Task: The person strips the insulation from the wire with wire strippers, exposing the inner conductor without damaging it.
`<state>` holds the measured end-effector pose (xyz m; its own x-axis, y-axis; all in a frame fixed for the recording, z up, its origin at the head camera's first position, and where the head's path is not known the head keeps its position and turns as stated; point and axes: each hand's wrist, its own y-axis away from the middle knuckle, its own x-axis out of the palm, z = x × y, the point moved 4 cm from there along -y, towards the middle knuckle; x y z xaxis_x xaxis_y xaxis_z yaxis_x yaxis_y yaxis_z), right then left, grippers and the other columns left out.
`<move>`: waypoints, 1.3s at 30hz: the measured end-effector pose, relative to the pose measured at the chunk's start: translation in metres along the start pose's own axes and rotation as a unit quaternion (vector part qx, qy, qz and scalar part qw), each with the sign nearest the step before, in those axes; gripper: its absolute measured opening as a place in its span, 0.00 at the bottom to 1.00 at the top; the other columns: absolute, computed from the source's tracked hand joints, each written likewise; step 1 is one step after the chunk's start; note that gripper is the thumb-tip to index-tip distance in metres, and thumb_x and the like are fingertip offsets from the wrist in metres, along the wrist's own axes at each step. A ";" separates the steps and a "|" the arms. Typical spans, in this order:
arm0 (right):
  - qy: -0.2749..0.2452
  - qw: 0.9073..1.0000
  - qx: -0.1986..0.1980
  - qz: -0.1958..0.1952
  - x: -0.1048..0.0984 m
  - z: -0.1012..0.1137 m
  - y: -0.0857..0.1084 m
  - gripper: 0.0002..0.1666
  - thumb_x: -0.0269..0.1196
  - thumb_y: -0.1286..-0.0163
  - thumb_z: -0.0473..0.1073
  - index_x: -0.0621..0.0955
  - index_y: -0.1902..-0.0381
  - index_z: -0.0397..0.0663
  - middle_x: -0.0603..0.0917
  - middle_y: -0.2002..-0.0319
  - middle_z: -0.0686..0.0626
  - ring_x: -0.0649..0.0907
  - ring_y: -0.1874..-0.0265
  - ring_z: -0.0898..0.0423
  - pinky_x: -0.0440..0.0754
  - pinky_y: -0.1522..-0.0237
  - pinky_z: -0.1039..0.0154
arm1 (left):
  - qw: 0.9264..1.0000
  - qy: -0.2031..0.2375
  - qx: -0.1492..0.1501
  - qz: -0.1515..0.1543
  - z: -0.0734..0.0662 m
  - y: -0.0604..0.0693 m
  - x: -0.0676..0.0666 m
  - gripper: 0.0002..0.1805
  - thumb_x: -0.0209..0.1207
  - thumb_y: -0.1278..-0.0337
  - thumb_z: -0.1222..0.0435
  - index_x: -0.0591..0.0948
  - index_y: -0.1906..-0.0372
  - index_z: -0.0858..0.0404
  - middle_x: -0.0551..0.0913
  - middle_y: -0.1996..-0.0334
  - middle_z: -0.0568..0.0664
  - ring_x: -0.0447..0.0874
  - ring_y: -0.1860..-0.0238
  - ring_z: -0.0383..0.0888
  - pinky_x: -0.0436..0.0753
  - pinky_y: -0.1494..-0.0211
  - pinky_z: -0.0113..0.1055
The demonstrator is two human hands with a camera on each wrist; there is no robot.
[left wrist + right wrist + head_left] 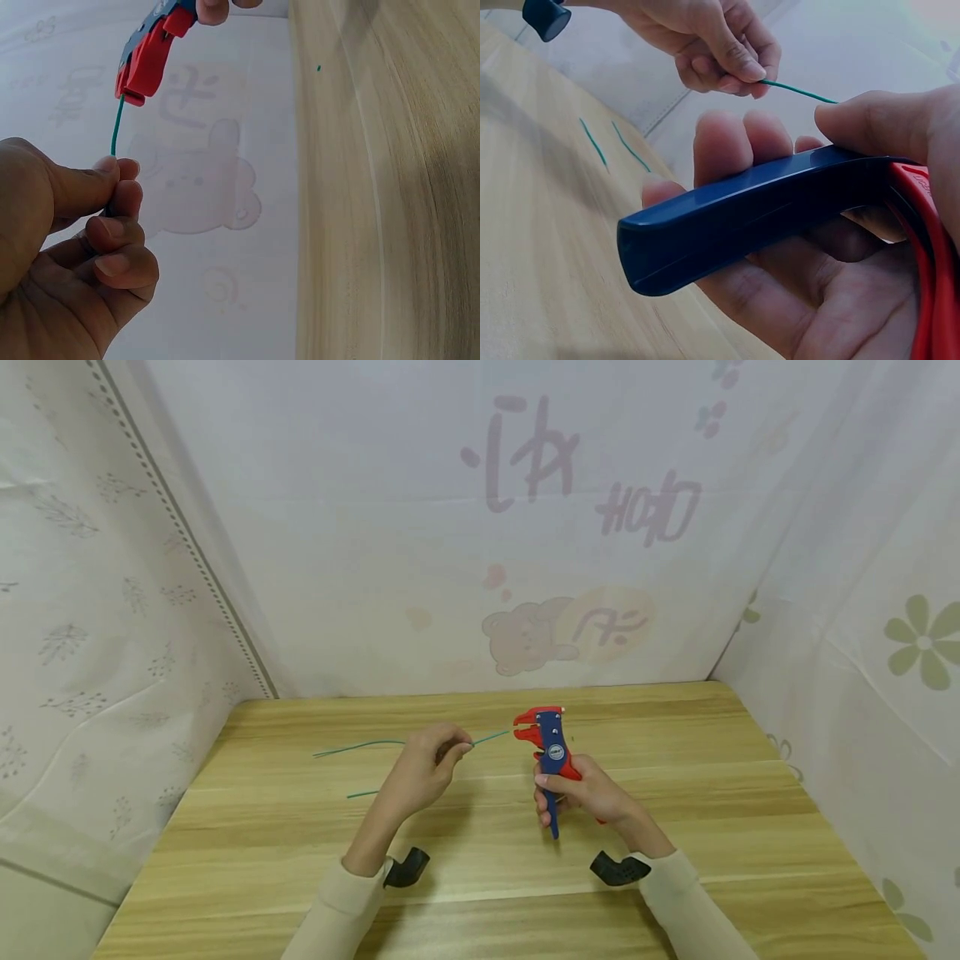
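From my seat the work in hand looks like offering a wire end to a stripping tool, and I judge it set up but not yet carried through. My left hand pinches the green wire between thumb and fingers, with a short length standing out toward the tool and the rest trailing away over the tabletop on the left. My right hand is wrapped around the red and blue tool, thumb across the blue handle, fingers curled behind it. The tool is raised in front of me with its red mouth turned toward the wire; its jaws stand apart. The wire's tip is right by that mouth (the head view suggests a sliver of gap, while the left wrist view lines the two up, so I cannot tell whether they touch). So what I count as done is the gripping and the lining up; seating the tip and squeezing the handles appear to be left. Another green strand lies nearer me on the wood, and I cannot tell whether it joins the held wire behind my hand. A tiny green scrap on the table may be an offcut, which would hint at one bite finished.
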<state>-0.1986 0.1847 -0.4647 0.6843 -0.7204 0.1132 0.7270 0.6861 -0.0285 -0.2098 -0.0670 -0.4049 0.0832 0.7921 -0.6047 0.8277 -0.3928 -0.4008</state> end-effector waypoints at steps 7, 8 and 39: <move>-0.010 1.000 0.003 0.004 0.004 -0.001 -0.001 0.08 0.53 0.18 0.39 0.73 0.51 0.39 0.84 0.69 0.48 0.88 0.72 0.55 0.90 0.61 0.50 | 1.000 -0.004 0.011 -0.005 0.000 0.000 0.001 0.04 0.60 0.29 0.70 0.85 0.59 0.62 0.82 0.72 0.45 0.69 0.78 0.34 0.73 0.74 0.27; -0.011 1.000 0.001 0.006 0.005 -0.001 -0.001 0.07 0.53 0.18 0.39 0.73 0.51 0.39 0.84 0.69 0.47 0.87 0.72 0.55 0.90 0.61 0.50 | 1.000 -0.003 0.012 -0.006 0.000 0.000 0.001 0.04 0.60 0.29 0.71 0.85 0.60 0.62 0.82 0.72 0.45 0.69 0.78 0.34 0.73 0.74 0.27; -0.005 1.000 -0.017 0.020 0.012 -0.007 -0.004 0.11 0.52 0.18 0.38 0.71 0.55 0.31 0.79 0.76 0.50 0.84 0.78 0.58 0.89 0.70 0.55 | 0.999 -0.005 0.032 -0.013 -0.002 0.000 0.004 0.04 0.62 0.31 0.71 0.86 0.61 0.61 0.83 0.71 0.45 0.70 0.77 0.34 0.74 0.73 0.27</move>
<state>-0.1926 0.1726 -0.4701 0.7119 -0.6916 0.1222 0.7011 0.7100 -0.0665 -0.2087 -0.0633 -0.4057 0.0570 0.7980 -0.5999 0.7918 -0.4022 -0.4596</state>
